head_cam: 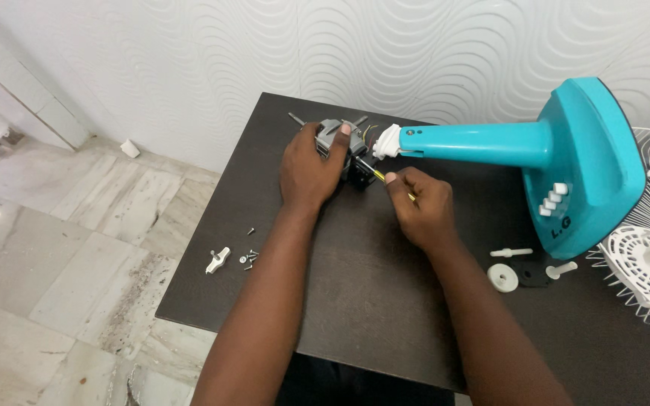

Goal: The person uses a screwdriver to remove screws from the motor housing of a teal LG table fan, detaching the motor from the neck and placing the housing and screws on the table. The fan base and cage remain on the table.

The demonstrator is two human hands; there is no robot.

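Left grip (311, 169) clasps fan motor (338, 139); right grip (421, 203) pinches screwdriver (379, 174)

I am working bare-handed: my left hand (308, 174) and my right hand (424, 210) are showing plain and uncovered from fingertips to wrist. My arms are going bare too, the left forearm (265, 316) and the right forearm (490, 331) both showing uncovered right down to the bottom edge of the view. My nails are looking short and trimmed. One is catching the light on my left forefinger (345, 129), another on my right thumb (391, 178). Knuckles are standing out on the backs of both hands. Low between my arms, a strip of dark clothing (340, 380) is showing; which garment it is, I cannot tell.
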